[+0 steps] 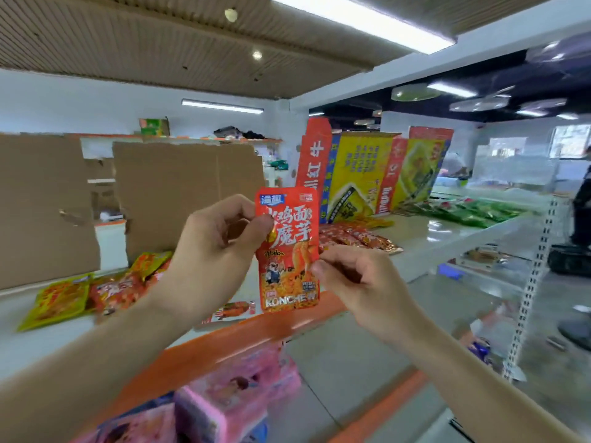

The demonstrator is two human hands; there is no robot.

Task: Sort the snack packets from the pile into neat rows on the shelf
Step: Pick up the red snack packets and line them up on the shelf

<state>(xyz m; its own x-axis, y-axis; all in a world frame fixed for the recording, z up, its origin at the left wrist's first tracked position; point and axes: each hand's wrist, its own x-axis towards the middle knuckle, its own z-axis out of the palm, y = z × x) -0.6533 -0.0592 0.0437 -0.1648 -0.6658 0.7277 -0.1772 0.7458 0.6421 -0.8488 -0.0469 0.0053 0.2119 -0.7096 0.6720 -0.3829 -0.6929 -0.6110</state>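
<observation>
The person holds a red-orange foil snack packet (289, 251) upright in the air in front of the white shelf (447, 238), printed face towards the camera, probably to read which kind it is before choosing its row. The left hand (214, 247) pinches the packet's left edge near the upper half, its fingers (259, 225) curled, with the thumb pressed on the front. The right hand (361, 282) pinches the opposite edge lower down, its fingers (323, 266) closed on the foil. Gripping at two offset points keeps the limp packet flat and readable.

The packet is clear of the shelf and touches nothing but the two hands. A loose pile of yellow and red packets (96, 292) lies on the shelf to the left. Further right, a row of red packets (358, 236) is laid out, and beyond it green packets (473, 212) lie grouped by colour. By its colour, the held packet seems to belong with the red row.

Brown cardboard sheets (179, 193) and a yellow-and-red printed carton (367, 171) stand along the back of the shelf, apparently as a backstop. Pink wrapped packs (230, 398) sit on a level below.
</observation>
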